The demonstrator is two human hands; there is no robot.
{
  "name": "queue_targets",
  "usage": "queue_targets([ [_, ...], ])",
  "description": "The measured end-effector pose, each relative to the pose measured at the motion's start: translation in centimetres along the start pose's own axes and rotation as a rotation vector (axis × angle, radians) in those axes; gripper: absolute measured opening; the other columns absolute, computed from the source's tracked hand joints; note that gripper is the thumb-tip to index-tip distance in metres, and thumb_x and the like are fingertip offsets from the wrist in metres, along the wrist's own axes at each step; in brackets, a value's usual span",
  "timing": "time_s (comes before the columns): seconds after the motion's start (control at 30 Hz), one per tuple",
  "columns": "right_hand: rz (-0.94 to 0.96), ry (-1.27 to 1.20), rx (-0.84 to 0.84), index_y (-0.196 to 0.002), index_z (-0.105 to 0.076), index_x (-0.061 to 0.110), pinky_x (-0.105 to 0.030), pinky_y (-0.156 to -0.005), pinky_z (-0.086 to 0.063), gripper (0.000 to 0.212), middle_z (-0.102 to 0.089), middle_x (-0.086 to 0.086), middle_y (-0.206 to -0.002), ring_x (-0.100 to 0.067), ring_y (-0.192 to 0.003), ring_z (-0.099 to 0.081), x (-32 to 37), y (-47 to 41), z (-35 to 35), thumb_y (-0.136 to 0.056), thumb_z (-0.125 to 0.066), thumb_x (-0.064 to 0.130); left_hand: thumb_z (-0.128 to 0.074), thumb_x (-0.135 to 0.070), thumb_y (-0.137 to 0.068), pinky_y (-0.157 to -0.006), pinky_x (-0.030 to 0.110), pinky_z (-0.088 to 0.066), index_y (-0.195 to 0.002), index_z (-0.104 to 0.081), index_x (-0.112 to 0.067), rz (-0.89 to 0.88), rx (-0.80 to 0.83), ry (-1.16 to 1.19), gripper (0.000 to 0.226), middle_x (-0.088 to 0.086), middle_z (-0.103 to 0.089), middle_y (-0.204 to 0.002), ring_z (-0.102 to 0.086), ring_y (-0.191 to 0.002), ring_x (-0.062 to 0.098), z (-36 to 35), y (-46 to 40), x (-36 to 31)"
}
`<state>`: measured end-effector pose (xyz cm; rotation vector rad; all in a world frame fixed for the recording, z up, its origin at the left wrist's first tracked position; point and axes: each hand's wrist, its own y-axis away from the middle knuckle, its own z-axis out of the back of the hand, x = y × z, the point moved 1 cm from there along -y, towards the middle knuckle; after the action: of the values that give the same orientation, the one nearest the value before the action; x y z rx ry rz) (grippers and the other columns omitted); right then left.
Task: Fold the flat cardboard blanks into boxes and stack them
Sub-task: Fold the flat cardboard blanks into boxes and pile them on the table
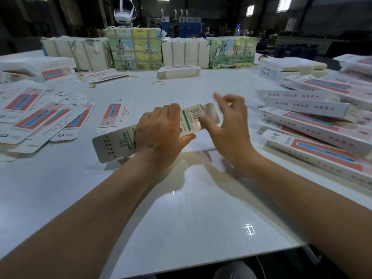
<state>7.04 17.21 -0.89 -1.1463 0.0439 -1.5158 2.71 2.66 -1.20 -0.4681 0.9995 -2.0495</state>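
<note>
Above the white surface [181, 208], at centre, the left hand [159, 135] grips a half-folded blank [120, 141], long axis rising from lower left to upper right. Right hand [229, 129], blurred, fingers loosely spread, touches its barcode end, holding nothing.

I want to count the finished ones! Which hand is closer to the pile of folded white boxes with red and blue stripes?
Right. The right hand is beside the pile of folded boxes, at the end of the barcoded cardboard blank. The left hand grips that blank farther away.
</note>
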Motion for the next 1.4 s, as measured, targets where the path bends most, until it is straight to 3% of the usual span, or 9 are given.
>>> queue_targets([
  [0.07,-0.145,-0.135,0.003,-0.151,-0.015,0.021,-0.013,-0.108,-0.016,0.09,-0.029,-0.005,-0.142,-0.017,-0.132,-0.026,-0.7,-0.4,0.2,-0.082,-0.072,0.031,-0.088,-0.04,-0.056,-0.055,0.034,-0.045,-0.091,-0.06,0.001,0.003,-0.008,-0.016,0.061,0.015,-0.062,-0.074,-0.057,-0.061,0.032,0.1,0.0,0.0],
  [0.13,-0.468,-0.613,0.128,-0.152,-0.003,0.025,-0.038,-0.112,-0.03,0.103,-0.05,-0.007,-0.134,-0.018,-0.124,-0.049,-0.8,-0.6,0.1,-0.08,-0.075,0.018,-0.088,-0.04,-0.055,-0.056,0.035,-0.044,-0.091,-0.06,0.001,-0.005,-0.019,-0.017,0.061,0.015,-0.062,-0.074,-0.058,-0.062,0.032,0.1,0.1,-0.1],
  [0.2,-0.722,-1.12,0.285,-0.149,-0.02,0.013,-0.044,-0.097,-0.049,0.083,-0.068,-0.011,-0.104,-0.024,-0.094,-0.068,-0.6,-0.5,-0.3,-0.082,-0.067,-0.001,-0.082,-0.045,-0.061,-0.058,0.037,-0.045,-0.092,-0.06,0.002,-0.029,-0.017,0.004,0.06,0.015,-0.062,-0.075,-0.058,-0.065,0.033,0.2,0.1,-0.4],
  [0.27,-0.741,-1.244,0.334,-0.121,-0.051,-0.001,-0.036,-0.072,-0.06,0.039,-0.07,-0.015,-0.089,-0.028,-0.08,-0.071,-0.4,-0.5,-0.4,-0.083,-0.059,-0.008,-0.072,-0.05,-0.069,-0.058,0.038,-0.045,-0.092,-0.06,0.002,-0.053,-0.01,0.014,0.058,0.016,-0.062,-0.076,-0.058,-0.066,0.034,0.2,0.2,-0.6],
  [0.37,-0.555,-0.996,0.256,-0.094,-0.062,0.005,-0.029,-0.069,-0.058,0.013,-0.071,-0.014,-0.089,-0.025,-0.079,-0.072,-0.2,0.0,-0.6,-0.087,-0.057,-0.004,-0.08,-0.04,-0.067,-0.056,0.037,-0.047,-0.092,-0.06,0.003,-0.067,0.008,0.034,0.054,0.018,-0.062,-0.076,-0.059,-0.063,0.034,0.2,0.2,-0.7],
  [0.53,0.022,-0.085,0.17,-0.078,-0.047,0.021,-0.01,-0.053,-0.036,0.021,-0.052,0.012,-0.062,0.0,-0.06,-0.053,0.6,1.2,-0.8,-0.095,-0.046,0.009,-0.085,-0.035,-0.063,-0.052,0.032,-0.045,-0.087,-0.062,0.002,-0.095,-0.005,-0.035,0.05,0.016,-0.063,-0.071,-0.06,-0.058,0.032,-0.2,0.2,-0.9],
  [0.73,-0.257,-0.504,0.226,-0.086,-0.065,0.004,-0.033,-0.077,-0.054,0.038,-0.068,-0.009,-0.081,-0.022,-0.081,-0.063,0.9,0.7,-0.9,-0.102,-0.04,0.029,-0.088,-0.033,-0.059,-0.053,0.036,-0.051,-0.089,-0.062,0.003,-0.086,-0.015,-0.037,0.053,0.018,-0.063,-0.073,-0.061,-0.058,0.033,-0.2,0.2,-0.4],
  [0.9,-0.453,-0.845,0.259,-0.084,-0.073,0.021,-0.032,-0.084,-0.057,0.024,-0.072,-0.001,-0.078,-0.017,-0.086,-0.066,0.3,-0.1,-0.4,-0.097,-0.053,0.015,-0.09,-0.032,-0.056,-0.054,0.036,-0.052,-0.089,-0.062,0.003,-0.083,-0.013,-0.022,0.056,0.018,-0.063,-0.073,-0.061,-0.059,0.034,-0.1,0.0,-0.4],
  [1.4,-0.341,-0.579,0.186,-0.086,-0.072,0.016,-0.032,-0.071,-0.059,0.037,-0.071,-0.007,-0.087,-0.024,-0.089,-0.067,0.3,0.3,-0.3,-0.097,-0.038,0.009,-0.091,-0.032,-0.051,-0.054,0.035,-0.051,-0.089,-0.063,0.004,-0.123,-0.027,-0.051,0.06,0.018,-0.064,-0.075,-0.062,-0.06,0.032,-0.3,0.0,-0.9],
])
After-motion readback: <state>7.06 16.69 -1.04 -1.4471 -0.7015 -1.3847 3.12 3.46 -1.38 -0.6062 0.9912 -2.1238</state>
